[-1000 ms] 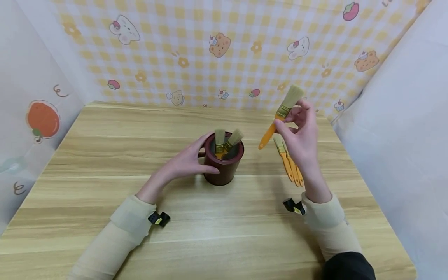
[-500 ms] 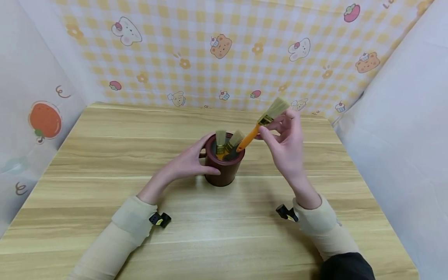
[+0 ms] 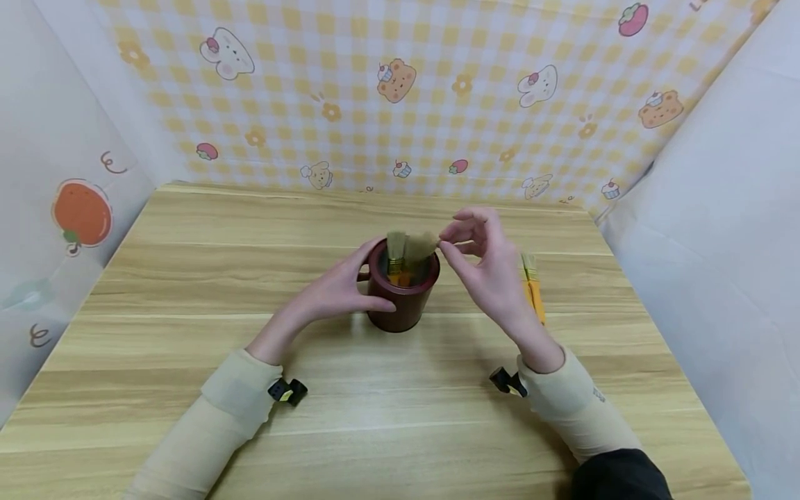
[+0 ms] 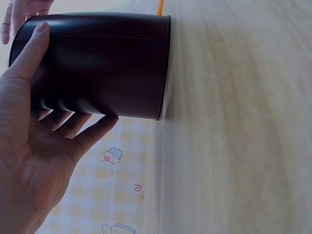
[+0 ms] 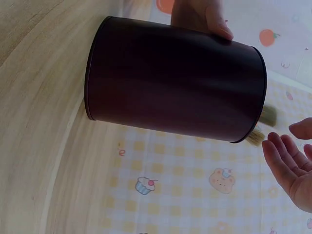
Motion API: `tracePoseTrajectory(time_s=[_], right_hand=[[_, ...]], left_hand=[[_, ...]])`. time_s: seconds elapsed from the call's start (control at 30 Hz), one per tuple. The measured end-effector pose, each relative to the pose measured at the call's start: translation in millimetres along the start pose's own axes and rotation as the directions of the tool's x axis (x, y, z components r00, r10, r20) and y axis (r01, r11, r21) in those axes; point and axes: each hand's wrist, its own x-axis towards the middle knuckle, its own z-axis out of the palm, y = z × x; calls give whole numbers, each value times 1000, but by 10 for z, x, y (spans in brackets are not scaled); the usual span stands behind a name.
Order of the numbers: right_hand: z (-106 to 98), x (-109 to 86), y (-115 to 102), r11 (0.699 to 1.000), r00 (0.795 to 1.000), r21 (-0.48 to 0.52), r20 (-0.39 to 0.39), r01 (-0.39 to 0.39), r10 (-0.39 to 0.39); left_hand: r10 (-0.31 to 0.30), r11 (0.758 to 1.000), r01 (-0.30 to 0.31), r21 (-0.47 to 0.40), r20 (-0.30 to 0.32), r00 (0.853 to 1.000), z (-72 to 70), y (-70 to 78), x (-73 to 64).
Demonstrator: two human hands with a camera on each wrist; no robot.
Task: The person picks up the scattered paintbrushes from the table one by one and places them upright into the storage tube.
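Dark brown and glossy: one mug (image 3: 409,305), upright on the bench (image 3: 387,430); we judge it stiff, smooth, rather slippery, best held round the wall. Left hand (image 3: 334,288): gripping that wall. Right hand (image 3: 484,267): fingers loosely bent, holding nothing, just beside the brushes (image 3: 396,246) standing bristles-up in the mug. These we rate light, best pinched at the ferrules (image 3: 396,266). Loose brushes (image 3: 535,298): orange-handled, on the bench, partly hidden.

Wood-grain table (image 3: 375,417); brown mug (image 3: 405,310) upright on it; orange-handled brushes (image 3: 535,296) lying right.
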Motion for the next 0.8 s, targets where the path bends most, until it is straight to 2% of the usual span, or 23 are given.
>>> tracePoseTrajectory(time_s=[0.17,0.3,0.5,0.67,0.8], right_hand=[[-32,13,22,999,1000,35,-25,10,-9],[-86,31,48,998,999,63,-48,0,3],[-238,61,124,993,994,102,-82,-58,66],[-413,38,266,990,987,60,-84,-129,134],[-522,-8,419,985,983,-23,-66,-172,171]], left_hand=[[-35,999,36,6,-5,999,3,9,-2],[-38,999,38,-29,-1,999,7,12,-6],[-38,999,38,-9,-7,999,14,7,-14],[-51,999,52,16,-15,999,9,10,-14],[-46,999,46,13,-13,999,-2,7,-13]])
